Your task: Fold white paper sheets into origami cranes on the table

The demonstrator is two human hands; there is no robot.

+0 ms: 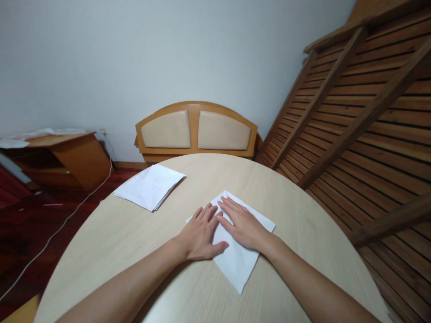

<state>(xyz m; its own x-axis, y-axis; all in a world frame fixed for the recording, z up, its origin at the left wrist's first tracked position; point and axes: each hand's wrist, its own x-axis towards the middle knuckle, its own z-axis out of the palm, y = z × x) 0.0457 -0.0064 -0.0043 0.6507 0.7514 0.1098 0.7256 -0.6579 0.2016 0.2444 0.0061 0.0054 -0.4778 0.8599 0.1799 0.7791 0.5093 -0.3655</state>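
A folded sheet of white paper (pixel 239 267) lies flat on the round table, one corner pointing toward me. On its left part rests my left hand (pixel 202 233), fingers spread and thumb stretched to the right over the paper. My right hand (pixel 244 224) presses flat on the upper part, fingers extended toward the far corner. The fingertips of both hands come close together near the middle of the sheet. Parts of the paper are hidden under the palms. Farther left on the table sits a stack of white paper (pixel 151 186), apart from both hands.
The pale round wooden table (pixel 289 269) fills the foreground. Behind it stands a wooden headboard (pixel 194 130) with two cream panels. Slatted wooden frames (pixel 363 121) lean at the right. A low wooden cabinet (pixel 77 157) and a white cable (pixel 67 220) are at the left.
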